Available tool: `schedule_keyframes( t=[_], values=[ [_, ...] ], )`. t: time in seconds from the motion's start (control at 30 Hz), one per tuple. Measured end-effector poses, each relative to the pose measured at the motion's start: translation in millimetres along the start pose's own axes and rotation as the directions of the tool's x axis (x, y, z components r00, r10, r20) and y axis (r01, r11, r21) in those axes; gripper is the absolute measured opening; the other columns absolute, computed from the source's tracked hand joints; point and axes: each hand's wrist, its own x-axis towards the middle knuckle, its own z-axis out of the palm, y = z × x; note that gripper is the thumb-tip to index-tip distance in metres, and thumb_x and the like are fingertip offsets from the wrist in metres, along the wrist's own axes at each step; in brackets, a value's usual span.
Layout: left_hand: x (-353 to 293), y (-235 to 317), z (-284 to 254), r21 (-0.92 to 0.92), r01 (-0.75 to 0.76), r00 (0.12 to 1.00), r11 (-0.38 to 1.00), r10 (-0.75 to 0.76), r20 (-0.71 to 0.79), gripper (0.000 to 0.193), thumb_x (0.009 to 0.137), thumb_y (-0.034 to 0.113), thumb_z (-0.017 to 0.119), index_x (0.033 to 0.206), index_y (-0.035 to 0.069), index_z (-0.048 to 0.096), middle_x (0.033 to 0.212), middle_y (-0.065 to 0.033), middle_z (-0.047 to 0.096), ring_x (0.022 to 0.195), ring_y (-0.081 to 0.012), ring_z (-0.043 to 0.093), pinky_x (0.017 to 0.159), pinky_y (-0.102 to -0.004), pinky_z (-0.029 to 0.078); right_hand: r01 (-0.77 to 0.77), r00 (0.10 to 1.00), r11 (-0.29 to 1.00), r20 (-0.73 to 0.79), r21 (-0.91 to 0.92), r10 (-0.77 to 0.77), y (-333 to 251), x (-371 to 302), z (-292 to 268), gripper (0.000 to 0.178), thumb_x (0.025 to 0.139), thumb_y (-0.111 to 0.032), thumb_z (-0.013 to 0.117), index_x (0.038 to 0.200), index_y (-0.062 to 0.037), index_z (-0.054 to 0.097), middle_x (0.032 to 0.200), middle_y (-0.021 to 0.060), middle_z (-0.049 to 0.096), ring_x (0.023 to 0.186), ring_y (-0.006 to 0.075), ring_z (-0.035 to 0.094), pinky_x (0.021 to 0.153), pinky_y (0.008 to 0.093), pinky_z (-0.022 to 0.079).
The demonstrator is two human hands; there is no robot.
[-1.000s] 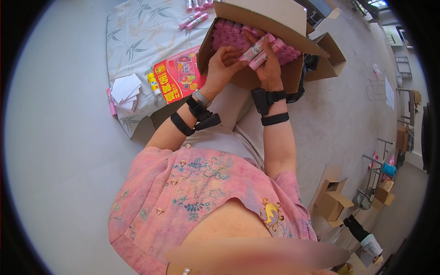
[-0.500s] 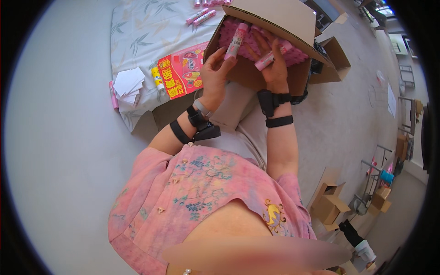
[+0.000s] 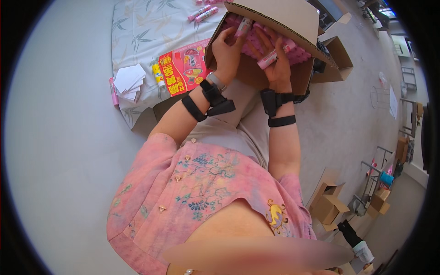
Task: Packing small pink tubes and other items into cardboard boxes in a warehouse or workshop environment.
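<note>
A cardboard box [image 3: 299, 17], tilted toward me, is packed with rows of pink tubes [image 3: 300, 54] seen from their ends. My left hand [image 3: 227, 54] is closed on a pink tube with a printed white label [image 3: 244, 27], at the box's opening. Inside the right part of the opening, my right hand [image 3: 277, 68] has its palm up and fingers stretched, with another pink tube [image 3: 267, 60] lying across it under the thumb. Part of this tube is hidden behind the thumb.
Left of the box, a patterned cloth [image 3: 137, 36] bears loose pink tubes [image 3: 206, 14], a red printed package [image 3: 183, 68], a yellow tube [image 3: 158, 74] and white paper pieces [image 3: 130, 82]. Another open carton [image 3: 337, 59] stands to the right. More boxes [image 3: 331, 208] and a person [image 3: 362, 250] are at lower right.
My left hand has moved up and right, carrying its tube further into the box's opening and turning the wrist. My right hand stays nearly in place with its tube.
</note>
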Motion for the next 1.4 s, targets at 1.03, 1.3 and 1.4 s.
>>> schedule_keyframes(
  t=[1.03, 1.3, 1.4],
  values=[
    [59, -19, 20, -0.040, 0.000, 0.875, 0.999, 0.019, 0.484, 0.028, 0.097, 0.004, 0.059, 0.124, -0.002, 0.061, 0.093, -0.0102, 0.071, 0.072, -0.0147, 0.067, 0.064, -0.0290, 0.055, -0.044, 0.998, 0.997, -0.042, 0.061, 0.046, 1, -7, -5, 0.066, 0.102, -0.042, 0.055, 0.150, -0.0009, 0.037, 0.155, 0.0229, 0.036, 0.147, 0.0323, 0.032, 0.120, 0.0556, 0.031],
    [58, -25, 25, -0.137, 0.153, 0.876, 0.979, -0.069, 0.478, 0.033, 0.093, 0.000, 0.060, 0.126, -0.001, 0.062, 0.095, -0.0090, 0.070, 0.079, -0.0142, 0.067, 0.069, -0.0272, 0.054, -0.032, 0.998, 0.996, -0.056, 0.082, 0.037, 5, -7, -8, 0.063, 0.101, -0.039, 0.059, 0.148, -0.0018, 0.040, 0.152, 0.0195, 0.043, 0.144, 0.0318, 0.038, 0.118, 0.0528, 0.036],
    [56, -18, 23, -0.123, 0.159, 0.902, 0.980, -0.093, 0.422, 0.035, 0.092, 0.006, 0.062, 0.127, 0.000, 0.063, 0.095, -0.0076, 0.071, 0.083, -0.0135, 0.066, 0.072, -0.0279, 0.052, -0.079, 0.953, 0.997, -0.295, -0.024, 0.069, 17, -7, -7, 0.054, 0.099, -0.033, 0.064, 0.143, -0.0052, 0.048, 0.143, 0.0132, 0.053, 0.137, 0.0296, 0.047, 0.108, 0.0478, 0.046]
  ],
)
